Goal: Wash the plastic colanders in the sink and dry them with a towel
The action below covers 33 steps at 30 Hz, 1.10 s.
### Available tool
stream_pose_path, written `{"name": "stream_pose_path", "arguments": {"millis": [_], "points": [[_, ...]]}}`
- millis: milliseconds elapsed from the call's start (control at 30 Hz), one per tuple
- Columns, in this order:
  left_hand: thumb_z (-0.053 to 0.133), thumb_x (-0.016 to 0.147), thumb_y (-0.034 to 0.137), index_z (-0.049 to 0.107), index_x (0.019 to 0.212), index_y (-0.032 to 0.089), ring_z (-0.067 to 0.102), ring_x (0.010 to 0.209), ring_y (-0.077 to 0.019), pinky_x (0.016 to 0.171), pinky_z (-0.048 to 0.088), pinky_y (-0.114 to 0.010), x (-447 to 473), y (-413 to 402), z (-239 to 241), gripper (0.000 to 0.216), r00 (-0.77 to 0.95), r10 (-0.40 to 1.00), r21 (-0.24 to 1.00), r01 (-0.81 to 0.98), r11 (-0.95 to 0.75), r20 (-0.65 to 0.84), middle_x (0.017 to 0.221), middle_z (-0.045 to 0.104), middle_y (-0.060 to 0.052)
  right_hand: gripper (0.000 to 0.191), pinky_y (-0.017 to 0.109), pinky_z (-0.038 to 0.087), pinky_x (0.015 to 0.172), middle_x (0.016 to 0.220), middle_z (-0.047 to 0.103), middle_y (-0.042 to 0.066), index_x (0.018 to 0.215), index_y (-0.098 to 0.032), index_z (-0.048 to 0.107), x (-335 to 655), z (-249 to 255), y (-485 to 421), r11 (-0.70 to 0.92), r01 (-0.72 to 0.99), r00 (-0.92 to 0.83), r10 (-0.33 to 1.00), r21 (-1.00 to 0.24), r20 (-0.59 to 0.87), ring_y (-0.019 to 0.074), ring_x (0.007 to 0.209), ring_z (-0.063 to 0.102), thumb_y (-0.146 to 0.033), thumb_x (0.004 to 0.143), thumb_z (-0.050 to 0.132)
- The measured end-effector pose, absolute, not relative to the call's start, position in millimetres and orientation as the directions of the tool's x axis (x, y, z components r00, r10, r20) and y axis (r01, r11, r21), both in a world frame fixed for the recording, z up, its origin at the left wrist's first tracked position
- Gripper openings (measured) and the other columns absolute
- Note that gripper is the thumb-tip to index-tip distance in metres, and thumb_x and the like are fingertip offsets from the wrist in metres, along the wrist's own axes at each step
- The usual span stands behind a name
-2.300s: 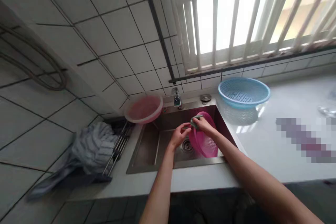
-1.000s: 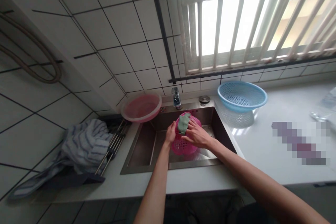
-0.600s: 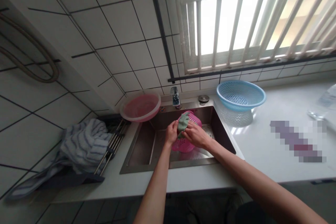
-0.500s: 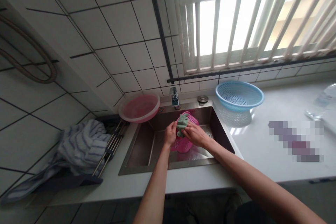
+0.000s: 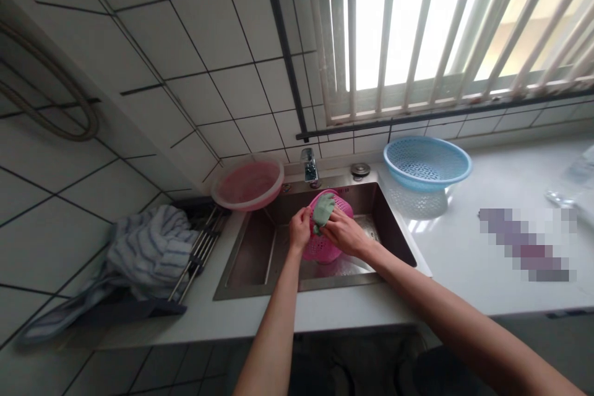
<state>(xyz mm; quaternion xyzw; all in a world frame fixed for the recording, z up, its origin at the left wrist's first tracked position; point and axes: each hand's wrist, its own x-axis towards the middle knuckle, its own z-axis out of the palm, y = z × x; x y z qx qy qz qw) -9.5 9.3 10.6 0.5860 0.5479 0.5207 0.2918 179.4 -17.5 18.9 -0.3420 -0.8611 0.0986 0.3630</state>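
Observation:
Over the steel sink [image 5: 260,260] I hold a magenta plastic colander [image 5: 325,246] tilted on its side. My left hand [image 5: 299,229] is closed on the colander's left rim. Pressed against the top of the colander is a green cloth [image 5: 322,209], gripped by my right hand [image 5: 341,232]. The tap [image 5: 309,168] stands just behind them.
A pale pink basin [image 5: 248,181] rests at the sink's back left corner. A blue colander [image 5: 427,163] sits in a clear bowl on the white counter [image 5: 464,260] to the right. A striped towel [image 5: 148,250] lies on a dish rack at the left. A barred window is above.
The colander has been turned from open side facing me to tilted with its underside showing. The green cloth has shifted along its upper edge, and both hands stayed on it.

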Motion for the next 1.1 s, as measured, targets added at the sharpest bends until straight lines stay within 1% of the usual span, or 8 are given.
{"name": "stream_pose_path", "arguments": {"millis": [100, 267, 400, 500, 667, 1000, 1067, 1100], "points": [[0.058, 0.092, 0.076, 0.060, 0.068, 0.022, 0.047, 0.066, -0.0189, 0.067, 0.033, -0.030, -9, 7, 12, 0.059, -0.133, 0.946, 0.900, 0.370, -0.229, 0.295, 0.064, 0.054, -0.001, 0.027, 0.040, 0.051, 0.106, 0.113, 0.074, 0.011, 0.098, -0.022, 0.076, 179, 12, -11, 0.679, 0.539, -0.431, 0.731, -0.499, 0.529, 0.0256, 0.113, 0.066, -0.026, 0.109, 0.052], [0.057, 0.094, 0.073, 0.057, 0.066, 0.023, 0.045, 0.063, -0.0177, 0.064, 0.032, -0.029, -5, 3, 13, 0.058, -0.094, 0.947, 0.897, 0.360, -0.256, 0.308, 0.061, 0.049, 0.001, 0.036, 0.034, 0.052, 0.088, 0.094, 0.074, 0.011, 0.086, -0.022, 0.073, 203, -9, 20, 0.351, 0.668, -0.126, 0.922, -0.656, 0.365, 0.0232, 0.088, 0.069, -0.033, 0.109, 0.048], [0.061, 0.092, 0.074, 0.060, 0.067, 0.023, 0.047, 0.062, -0.0187, 0.063, 0.034, -0.029, -4, 2, 13, 0.057, -0.098, 0.958, 0.925, 0.303, -0.228, 0.269, 0.058, 0.050, 0.000, 0.040, 0.031, 0.050, 0.080, 0.079, 0.073, 0.007, 0.078, -0.023, 0.070, 219, -21, 33, 0.208, 0.618, -0.015, 0.967, -0.758, 0.253, 0.0222, 0.077, 0.068, -0.039, 0.108, 0.048], [0.061, 0.092, 0.073, 0.061, 0.069, 0.023, 0.048, 0.062, -0.0190, 0.063, 0.034, -0.029, -5, 2, 11, 0.056, -0.100, 0.960, 0.929, 0.294, -0.223, 0.263, 0.058, 0.051, 0.000, 0.039, 0.031, 0.049, 0.078, 0.081, 0.073, 0.007, 0.080, -0.023, 0.070, 223, -25, 35, 0.192, 0.596, -0.012, 0.973, -0.780, 0.230, 0.0222, 0.076, 0.068, -0.041, 0.107, 0.049], [0.057, 0.093, 0.073, 0.060, 0.069, 0.022, 0.047, 0.064, -0.0172, 0.065, 0.034, -0.029, -6, 5, 8, 0.057, -0.071, 0.952, 0.909, 0.327, -0.260, 0.298, 0.065, 0.053, 0.000, 0.039, 0.030, 0.049, 0.078, 0.082, 0.072, 0.007, 0.077, -0.023, 0.067, 221, -24, 35, 0.223, 0.610, -0.042, 0.967, -0.760, 0.250, 0.0214, 0.078, 0.067, -0.037, 0.107, 0.047], [0.057, 0.090, 0.080, 0.060, 0.072, 0.023, 0.041, 0.051, -0.0159, 0.055, 0.032, -0.029, -3, 5, 4, 0.060, -0.039, 0.980, 0.940, 0.292, -0.177, 0.196, 0.053, 0.045, 0.003, 0.036, 0.032, 0.052, 0.082, 0.083, 0.073, 0.006, 0.080, -0.023, 0.071, 223, -26, 38, 0.182, 0.580, -0.007, 0.976, -0.794, 0.219, 0.0224, 0.080, 0.068, -0.034, 0.105, 0.048], [0.056, 0.091, 0.080, 0.061, 0.073, 0.023, 0.043, 0.051, -0.0162, 0.055, 0.033, -0.029, -2, 5, 2, 0.061, -0.036, 0.979, 0.943, 0.280, -0.181, 0.199, 0.053, 0.047, 0.003, 0.035, 0.034, 0.053, 0.087, 0.091, 0.075, 0.008, 0.085, -0.022, 0.073, 217, -19, 32, 0.250, 0.565, -0.049, 0.961, -0.786, 0.271, 0.0234, 0.086, 0.069, -0.032, 0.106, 0.048], [0.055, 0.092, 0.080, 0.061, 0.073, 0.022, 0.044, 0.052, -0.0165, 0.056, 0.034, -0.029, -2, 6, 2, 0.061, -0.038, 0.977, 0.942, 0.276, -0.190, 0.208, 0.055, 0.049, 0.002, 0.033, 0.036, 0.053, 0.092, 0.099, 0.076, 0.009, 0.088, -0.022, 0.075, 212, -15, 27, 0.332, 0.555, -0.112, 0.938, -0.763, 0.327, 0.0243, 0.093, 0.070, -0.031, 0.106, 0.048]]}}
